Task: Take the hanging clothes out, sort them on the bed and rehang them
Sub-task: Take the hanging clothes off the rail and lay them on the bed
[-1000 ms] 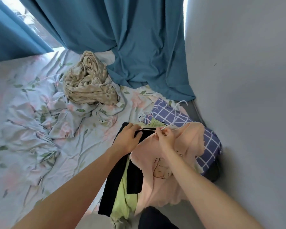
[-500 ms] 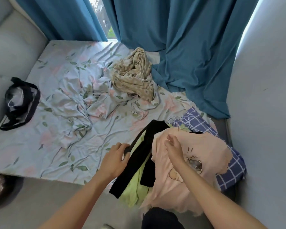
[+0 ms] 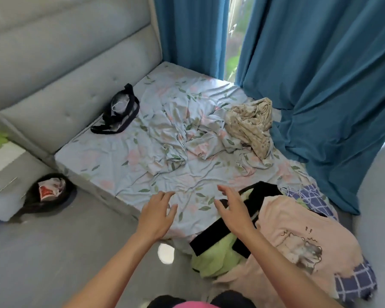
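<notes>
Clothes (image 3: pixel 293 236) heaped on bed (image 3: pixel 142 156) corner

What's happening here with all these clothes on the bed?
A person is sorting clothes at the edge of the bed. A pile lies at its right corner: a pink cartoon T-shirt, a black garment, a lime-green one and a blue checked one. Both hands, left hand and right hand, hover open, holding nothing.

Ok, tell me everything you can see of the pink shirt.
The pink shirt is pale, soft-looking fabric with a cartoon animal print. It lies crumpled on top of the clothes pile at the bed's near right corner, draping over the edge, over black, green and blue checked garments. Neither hand touches it.
</notes>
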Demonstrator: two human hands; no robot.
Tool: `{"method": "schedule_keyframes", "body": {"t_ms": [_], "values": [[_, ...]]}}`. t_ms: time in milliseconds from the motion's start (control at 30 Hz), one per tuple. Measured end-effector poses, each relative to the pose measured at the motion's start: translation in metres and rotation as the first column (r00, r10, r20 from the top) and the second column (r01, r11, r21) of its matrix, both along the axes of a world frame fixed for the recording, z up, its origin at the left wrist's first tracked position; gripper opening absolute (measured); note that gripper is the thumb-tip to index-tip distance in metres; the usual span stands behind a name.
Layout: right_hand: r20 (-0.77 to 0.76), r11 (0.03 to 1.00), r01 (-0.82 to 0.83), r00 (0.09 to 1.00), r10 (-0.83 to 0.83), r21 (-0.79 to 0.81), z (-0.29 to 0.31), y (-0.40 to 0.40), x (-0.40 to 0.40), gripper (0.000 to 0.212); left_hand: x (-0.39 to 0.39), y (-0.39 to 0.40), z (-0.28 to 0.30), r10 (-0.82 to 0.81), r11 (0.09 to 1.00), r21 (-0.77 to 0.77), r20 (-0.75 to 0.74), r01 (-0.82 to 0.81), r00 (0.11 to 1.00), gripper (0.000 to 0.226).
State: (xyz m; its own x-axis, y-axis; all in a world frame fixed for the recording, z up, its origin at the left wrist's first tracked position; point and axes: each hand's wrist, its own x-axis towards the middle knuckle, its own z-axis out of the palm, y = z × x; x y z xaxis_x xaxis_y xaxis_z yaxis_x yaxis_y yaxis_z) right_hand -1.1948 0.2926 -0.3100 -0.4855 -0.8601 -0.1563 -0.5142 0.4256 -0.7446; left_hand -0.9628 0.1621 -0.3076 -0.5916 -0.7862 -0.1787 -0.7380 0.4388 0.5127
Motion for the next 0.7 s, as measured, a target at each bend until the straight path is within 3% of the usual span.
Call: {"method": "schedule_keyframes", "body": {"t_ms": [133, 267, 433, 567, 700], "values": [[-0.125, 0.973, -0.231, 0.966, 0.226, -0.029, 0.018, -0.062, 0.105, 0.045, 0.111, -0.025, 0.023, 0.159, 0.985, -0.066, -0.016, -0.159, 0.987, 0.072], [-0.187, 0.887, -0.462, 0.873, 0.45, -0.023, 0.026, -0.122, 0.203, 0.046, 0.217, -0.036, 0.04, 0.352, 0.928, -0.12, -0.03, -0.353, 0.935, 0.073], [-0.211, 0.74, -0.673, 0.725, 0.655, -0.015, 0.039, -0.188, 0.309, 0.049, 0.325, -0.038, 0.042, 0.6, 0.785, -0.163, -0.038, -0.598, 0.799, 0.049], [-0.224, 0.615, -0.788, 0.599, 0.768, 0.002, 0.038, -0.236, 0.369, 0.058, 0.385, -0.05, 0.04, 0.727, 0.669, -0.161, -0.061, -0.726, 0.683, 0.046], [-0.222, 0.553, -0.833, 0.54, 0.812, -0.005, 0.032, -0.294, 0.413, 0.061, 0.446, -0.078, 0.043, 0.833, 0.531, -0.177, -0.068, -0.828, 0.549, 0.044]]}}
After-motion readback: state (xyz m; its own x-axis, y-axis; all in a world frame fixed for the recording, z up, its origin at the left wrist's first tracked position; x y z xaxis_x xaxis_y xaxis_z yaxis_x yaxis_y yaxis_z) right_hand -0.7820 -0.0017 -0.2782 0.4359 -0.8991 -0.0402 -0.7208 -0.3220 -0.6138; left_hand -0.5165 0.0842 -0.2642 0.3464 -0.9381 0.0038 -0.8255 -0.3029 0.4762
